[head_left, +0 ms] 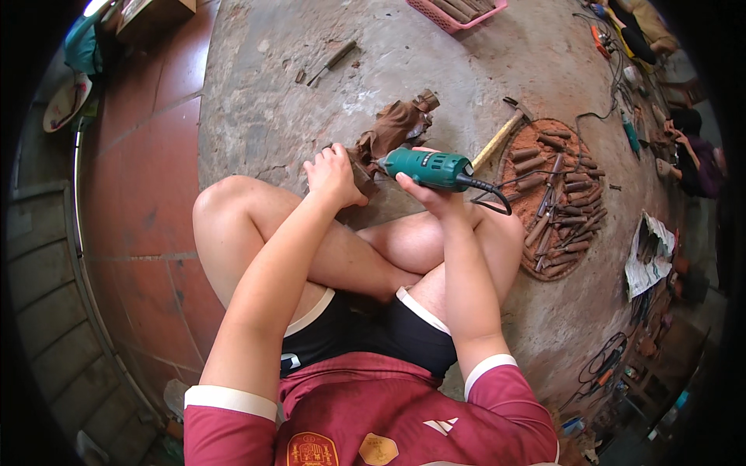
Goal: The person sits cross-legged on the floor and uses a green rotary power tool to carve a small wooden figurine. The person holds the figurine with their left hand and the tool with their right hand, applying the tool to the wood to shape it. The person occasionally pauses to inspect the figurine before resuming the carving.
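A brown carved wooden figure (395,128) lies on the concrete floor in front of my crossed legs. My left hand (332,177) is closed round its near, blocky end and steadies it. In my right hand (435,196) is a green corded die grinder (427,168), gripped round its body. The grinder's nose points left and reaches the carving close to my left fingers. Whether its tip touches the wood is too small to tell. A black cord leaves the back of the tool and loops to the right.
Right of my knee, a round mat (517,182) holds several wood-handled chisels (571,210). A hammer (501,138) lies beside it. One loose chisel (336,60) is farther off, near a pink basket (458,22). Another person (695,155) sits at the far right.
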Demonstrator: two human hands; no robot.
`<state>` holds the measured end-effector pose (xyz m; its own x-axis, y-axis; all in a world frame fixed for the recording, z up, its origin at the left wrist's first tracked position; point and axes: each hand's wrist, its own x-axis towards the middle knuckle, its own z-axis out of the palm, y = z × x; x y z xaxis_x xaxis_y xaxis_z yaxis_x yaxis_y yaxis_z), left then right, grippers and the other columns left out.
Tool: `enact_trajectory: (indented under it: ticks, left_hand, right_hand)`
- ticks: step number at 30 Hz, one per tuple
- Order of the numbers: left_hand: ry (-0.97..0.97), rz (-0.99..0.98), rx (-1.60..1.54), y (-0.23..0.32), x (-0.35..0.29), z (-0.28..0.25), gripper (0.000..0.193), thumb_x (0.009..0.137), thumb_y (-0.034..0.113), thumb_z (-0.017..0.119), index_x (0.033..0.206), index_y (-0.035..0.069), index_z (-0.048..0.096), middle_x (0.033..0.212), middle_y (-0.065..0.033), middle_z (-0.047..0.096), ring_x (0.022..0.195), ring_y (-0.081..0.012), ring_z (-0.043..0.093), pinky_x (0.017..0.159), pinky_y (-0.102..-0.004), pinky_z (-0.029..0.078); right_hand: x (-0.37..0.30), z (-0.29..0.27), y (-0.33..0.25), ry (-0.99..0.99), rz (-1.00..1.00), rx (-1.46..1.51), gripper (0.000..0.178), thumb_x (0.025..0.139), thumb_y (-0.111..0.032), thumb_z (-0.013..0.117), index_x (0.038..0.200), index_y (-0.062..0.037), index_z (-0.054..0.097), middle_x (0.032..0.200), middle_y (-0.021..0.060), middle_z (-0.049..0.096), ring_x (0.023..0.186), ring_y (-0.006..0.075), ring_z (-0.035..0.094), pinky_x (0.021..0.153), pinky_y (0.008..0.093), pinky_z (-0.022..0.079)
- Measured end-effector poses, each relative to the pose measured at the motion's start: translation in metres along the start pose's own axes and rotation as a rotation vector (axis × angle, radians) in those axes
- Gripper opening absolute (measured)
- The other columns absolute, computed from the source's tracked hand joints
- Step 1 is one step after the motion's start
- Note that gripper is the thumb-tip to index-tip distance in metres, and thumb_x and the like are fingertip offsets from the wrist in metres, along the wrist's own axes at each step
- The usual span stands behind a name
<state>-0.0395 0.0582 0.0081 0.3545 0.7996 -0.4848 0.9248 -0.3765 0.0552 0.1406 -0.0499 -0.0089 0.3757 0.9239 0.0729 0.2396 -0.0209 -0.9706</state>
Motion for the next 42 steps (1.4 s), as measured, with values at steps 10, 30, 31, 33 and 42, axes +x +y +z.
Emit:
enact_trajectory:
  ticks: [10,30,31,33,42]
  left_hand:
    - [0.103,0.027,-0.042,0.012,-0.018,0.011,0.121,0.056,0.040,0.098,0.148,-0.004,0.033,0.138,-0.0211,0.056,0.132,-0.0328,0.053,0.111,-0.0560,0.034]
    - [0.891,0.716,-1.016,0.069,-0.029,0.029,0.049,0.084,0.009,0.067,0.131,0.000,0.056,0.123,-0.0187,0.063,0.117,-0.0372,0.062,0.103,-0.0493,0.048]
    - [0.892,0.703,-1.019,0.068,-0.030,0.028,0.049,0.084,0.009,0.067,0.130,0.000,0.056,0.123,-0.0188,0.063,0.117,-0.0374,0.062,0.103,-0.0492,0.048]
    - [0.890,0.680,-1.025,0.068,-0.031,0.028,0.049,0.083,0.010,0.068,0.130,0.000,0.056,0.124,-0.0191,0.063,0.117,-0.0379,0.061,0.103,-0.0492,0.048]
    - [0.893,0.690,-1.016,0.070,-0.029,0.026,0.049,0.082,0.011,0.069,0.129,0.000,0.056,0.124,-0.0200,0.062,0.116,-0.0388,0.061,0.102,-0.0495,0.047]
  right_hand:
    - [0.002,0.000,-0.004,0.028,-0.072,-0.063,0.056,0.069,-0.024,0.091,0.114,0.0006,0.067,0.102,0.0115,0.072,0.091,0.0202,0.070,0.083,0.0349,0.058]
    - [0.000,-0.017,-0.011,-0.150,-0.233,-0.116,0.080,0.070,-0.059,0.083,0.116,0.0031,0.065,0.115,0.0194,0.070,0.108,0.0351,0.069,0.095,0.0452,0.054]
    - [-0.001,-0.017,-0.012,-0.145,-0.229,-0.122,0.081,0.070,-0.061,0.083,0.116,0.0030,0.065,0.115,0.0195,0.070,0.108,0.0349,0.069,0.096,0.0451,0.054]
    - [0.000,-0.016,-0.015,-0.164,-0.196,-0.097,0.084,0.069,-0.064,0.083,0.117,0.0031,0.065,0.116,0.0190,0.069,0.110,0.0342,0.068,0.097,0.0452,0.053]
    - [-0.003,-0.017,-0.009,-0.146,-0.125,-0.035,0.089,0.069,-0.069,0.082,0.118,0.0033,0.065,0.117,0.0171,0.069,0.112,0.0330,0.067,0.099,0.0452,0.051]
